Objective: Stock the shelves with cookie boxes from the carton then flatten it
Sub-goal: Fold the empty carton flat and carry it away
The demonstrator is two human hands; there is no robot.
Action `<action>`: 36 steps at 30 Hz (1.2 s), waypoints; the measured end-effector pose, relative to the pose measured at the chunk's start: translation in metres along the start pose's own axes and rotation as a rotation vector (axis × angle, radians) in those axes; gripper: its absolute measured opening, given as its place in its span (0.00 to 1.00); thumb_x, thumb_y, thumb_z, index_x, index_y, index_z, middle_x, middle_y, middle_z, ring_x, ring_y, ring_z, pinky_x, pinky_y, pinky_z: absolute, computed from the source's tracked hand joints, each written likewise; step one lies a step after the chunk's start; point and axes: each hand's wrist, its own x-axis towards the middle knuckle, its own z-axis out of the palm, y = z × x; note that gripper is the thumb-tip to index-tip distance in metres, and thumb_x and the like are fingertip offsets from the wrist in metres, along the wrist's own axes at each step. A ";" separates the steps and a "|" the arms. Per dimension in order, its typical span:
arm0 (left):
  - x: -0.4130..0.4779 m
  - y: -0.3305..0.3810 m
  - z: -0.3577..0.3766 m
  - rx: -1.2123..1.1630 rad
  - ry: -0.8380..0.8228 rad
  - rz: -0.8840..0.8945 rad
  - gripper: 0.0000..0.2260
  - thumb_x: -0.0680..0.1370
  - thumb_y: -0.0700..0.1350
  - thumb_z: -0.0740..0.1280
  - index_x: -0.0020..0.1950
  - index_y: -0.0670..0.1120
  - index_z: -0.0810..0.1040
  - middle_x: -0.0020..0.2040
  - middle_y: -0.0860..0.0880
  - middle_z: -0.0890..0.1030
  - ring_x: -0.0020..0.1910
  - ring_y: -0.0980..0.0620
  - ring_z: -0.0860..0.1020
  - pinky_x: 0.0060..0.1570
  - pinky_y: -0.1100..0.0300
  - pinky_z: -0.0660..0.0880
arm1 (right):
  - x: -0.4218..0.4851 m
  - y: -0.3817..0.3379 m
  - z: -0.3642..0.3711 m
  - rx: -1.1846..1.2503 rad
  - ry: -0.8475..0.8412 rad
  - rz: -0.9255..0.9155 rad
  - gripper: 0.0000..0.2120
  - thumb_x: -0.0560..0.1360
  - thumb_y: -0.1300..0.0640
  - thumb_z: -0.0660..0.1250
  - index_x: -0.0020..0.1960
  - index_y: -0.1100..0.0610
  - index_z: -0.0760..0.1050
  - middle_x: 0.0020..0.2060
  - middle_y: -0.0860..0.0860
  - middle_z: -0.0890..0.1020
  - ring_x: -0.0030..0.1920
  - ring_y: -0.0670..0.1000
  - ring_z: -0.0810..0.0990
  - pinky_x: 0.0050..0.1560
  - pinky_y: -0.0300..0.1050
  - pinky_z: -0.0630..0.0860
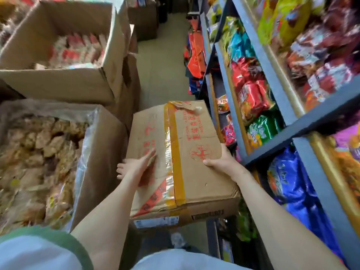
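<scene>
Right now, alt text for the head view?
A person holds a tape-sealed carton in a narrow aisle, left hand resting on its top, right hand gripping its right edge. Shelves of snack bags stand to the right, open cartons of snacks to the left.

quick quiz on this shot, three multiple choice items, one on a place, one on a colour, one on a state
1. On which side of the held carton do the shelves stand?
A) the person's left
B) the person's right
C) behind the person

2. What colour is the tape along the carton's top?
A) blue
B) black
C) yellow

3. What state is the carton in?
A) taped shut
B) flaps open
C) flattened

Answers:
1 B, the frames with snack bags run along the right.
2 C, a yellow strip runs down the top.
3 A, the tape joins the closed top flaps, though its far end is peeling.
</scene>
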 end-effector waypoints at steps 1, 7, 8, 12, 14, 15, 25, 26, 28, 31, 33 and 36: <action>0.013 0.020 -0.002 -0.014 -0.001 0.001 0.62 0.53 0.80 0.64 0.73 0.37 0.59 0.71 0.37 0.62 0.71 0.40 0.60 0.69 0.46 0.56 | 0.021 -0.014 -0.004 0.007 -0.006 -0.001 0.50 0.60 0.47 0.78 0.74 0.53 0.54 0.66 0.51 0.70 0.66 0.53 0.69 0.69 0.55 0.65; 0.085 0.139 -0.003 -0.005 -0.040 0.031 0.62 0.55 0.78 0.65 0.74 0.37 0.56 0.72 0.37 0.61 0.72 0.39 0.60 0.70 0.45 0.56 | 0.135 -0.094 -0.036 -0.044 -0.006 -0.008 0.43 0.63 0.48 0.77 0.70 0.51 0.57 0.64 0.51 0.70 0.64 0.53 0.70 0.66 0.55 0.67; 0.094 0.156 -0.003 -0.013 -0.038 0.037 0.62 0.55 0.78 0.65 0.74 0.38 0.56 0.72 0.37 0.60 0.72 0.39 0.59 0.70 0.44 0.55 | 0.151 -0.107 -0.041 -0.052 -0.004 -0.015 0.42 0.63 0.49 0.77 0.70 0.51 0.57 0.64 0.51 0.70 0.64 0.53 0.70 0.66 0.55 0.68; 0.134 0.230 -0.004 -0.002 -0.034 0.029 0.61 0.56 0.78 0.66 0.75 0.37 0.55 0.73 0.37 0.59 0.73 0.39 0.58 0.70 0.44 0.54 | 0.218 -0.160 -0.060 -0.071 0.006 -0.006 0.41 0.65 0.50 0.77 0.70 0.51 0.57 0.65 0.52 0.69 0.64 0.54 0.70 0.66 0.58 0.68; 0.155 0.267 -0.002 0.005 -0.021 0.027 0.62 0.55 0.78 0.66 0.75 0.37 0.56 0.73 0.37 0.60 0.72 0.39 0.58 0.70 0.44 0.54 | 0.253 -0.181 -0.070 -0.082 0.002 -0.002 0.41 0.66 0.50 0.76 0.71 0.51 0.57 0.65 0.51 0.69 0.64 0.54 0.70 0.66 0.57 0.68; 0.166 0.288 0.001 0.005 -0.019 0.027 0.62 0.55 0.78 0.66 0.75 0.37 0.56 0.73 0.37 0.60 0.72 0.38 0.58 0.70 0.44 0.54 | 0.274 -0.191 -0.076 -0.081 0.002 -0.011 0.40 0.66 0.50 0.76 0.71 0.51 0.57 0.65 0.51 0.69 0.64 0.54 0.70 0.66 0.57 0.68; 0.274 0.497 0.016 -0.062 0.029 -0.052 0.61 0.54 0.78 0.67 0.73 0.38 0.58 0.70 0.39 0.62 0.70 0.41 0.60 0.68 0.46 0.56 | 0.491 -0.328 -0.139 -0.133 -0.060 -0.027 0.40 0.65 0.50 0.77 0.70 0.52 0.58 0.64 0.51 0.69 0.63 0.53 0.70 0.66 0.58 0.68; 0.285 0.515 0.013 -0.061 0.040 -0.061 0.61 0.53 0.78 0.66 0.72 0.38 0.58 0.70 0.39 0.63 0.70 0.41 0.61 0.68 0.46 0.56 | 0.509 -0.344 -0.142 -0.143 -0.063 -0.041 0.40 0.66 0.51 0.77 0.70 0.53 0.58 0.64 0.51 0.69 0.63 0.53 0.70 0.66 0.57 0.68; 0.303 0.551 0.007 -0.071 0.062 -0.082 0.61 0.53 0.78 0.66 0.72 0.38 0.59 0.69 0.39 0.64 0.69 0.41 0.62 0.68 0.46 0.57 | 0.545 -0.373 -0.147 -0.144 -0.073 -0.048 0.41 0.64 0.51 0.77 0.70 0.53 0.58 0.63 0.51 0.70 0.63 0.52 0.70 0.66 0.55 0.68; 0.338 0.607 0.002 -0.081 0.068 -0.083 0.58 0.54 0.78 0.67 0.71 0.39 0.61 0.68 0.40 0.65 0.69 0.42 0.63 0.68 0.47 0.58 | 0.599 -0.414 -0.157 -0.150 -0.086 -0.013 0.49 0.54 0.44 0.77 0.69 0.50 0.59 0.63 0.51 0.70 0.63 0.53 0.71 0.65 0.56 0.69; 0.363 0.644 0.001 -0.087 0.055 -0.067 0.58 0.54 0.77 0.67 0.71 0.38 0.61 0.69 0.40 0.65 0.69 0.42 0.62 0.68 0.47 0.58 | 0.636 -0.437 -0.164 -0.156 -0.090 -0.013 0.51 0.50 0.40 0.76 0.68 0.49 0.59 0.63 0.51 0.71 0.63 0.53 0.72 0.65 0.56 0.70; 0.398 0.705 -0.002 -0.082 0.030 -0.052 0.59 0.54 0.77 0.67 0.72 0.38 0.60 0.69 0.40 0.64 0.69 0.42 0.62 0.68 0.48 0.58 | 0.685 -0.476 -0.177 -0.153 -0.034 -0.023 0.50 0.49 0.41 0.76 0.67 0.51 0.61 0.62 0.51 0.72 0.62 0.52 0.73 0.65 0.55 0.70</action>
